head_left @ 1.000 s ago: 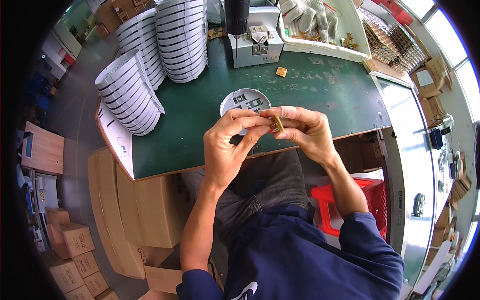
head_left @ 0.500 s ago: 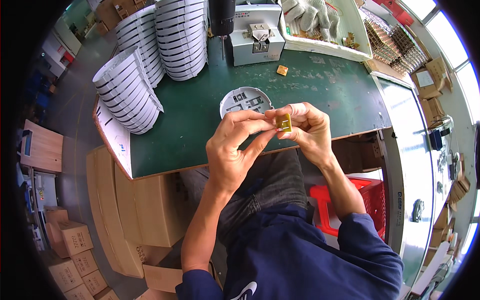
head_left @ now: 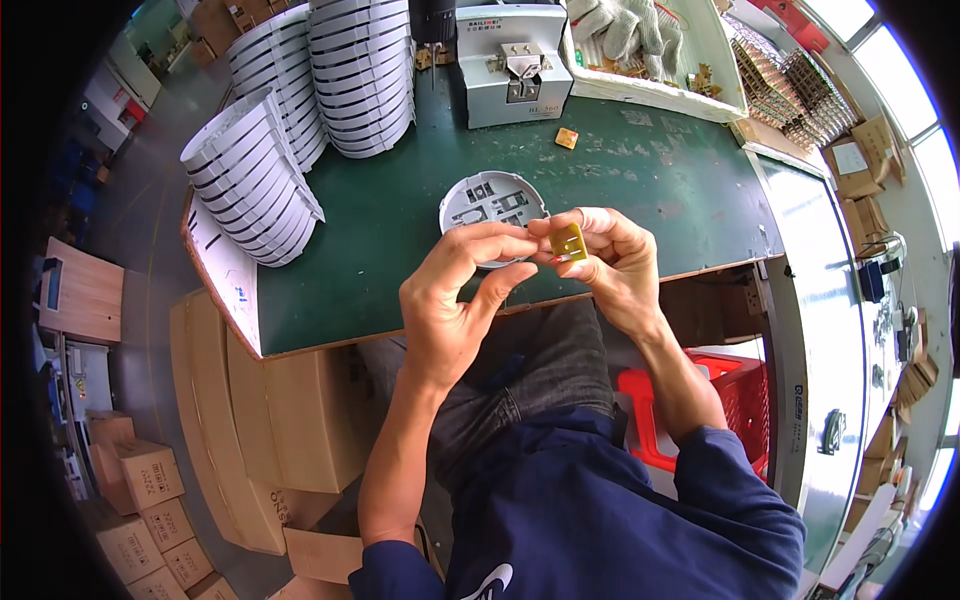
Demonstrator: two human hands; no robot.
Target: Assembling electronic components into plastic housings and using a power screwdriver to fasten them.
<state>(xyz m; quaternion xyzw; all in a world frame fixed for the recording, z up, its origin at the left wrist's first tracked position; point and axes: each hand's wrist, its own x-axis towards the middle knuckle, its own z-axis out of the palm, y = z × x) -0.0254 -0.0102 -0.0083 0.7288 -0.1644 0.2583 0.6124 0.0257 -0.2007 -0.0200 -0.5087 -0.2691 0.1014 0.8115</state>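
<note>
Between the thumb and fingers of my right hand (head_left: 622, 268) is a small yellow-green circuit board (head_left: 568, 242) with short metal pins on its face. White tape wraps one of that hand's fingers. My left hand (head_left: 445, 305) has its thumb spread away from the fingers, whose tips reach to the board's left edge; they may be touching it. A round grey plastic housing (head_left: 458, 192) with dark metal parts inside lies on the table just behind my hands, which cover its near right edge. Another small orange-yellow board (head_left: 567, 138) rests farther back.
Tall stacks of grey plastic rings (head_left: 362, 85) stand on the green table (head_left: 640, 190) at the left. A grey metal machine (head_left: 515, 105) and a hanging dark screwdriver (head_left: 433, 25) are at the back. Right of them sits a white tray (head_left: 655, 98) with gloves. A red crate (head_left: 735, 400) is below.
My left thumb has drawn back from the board, and the left hand has shifted slightly left. The board has tilted a little in my right hand.
</note>
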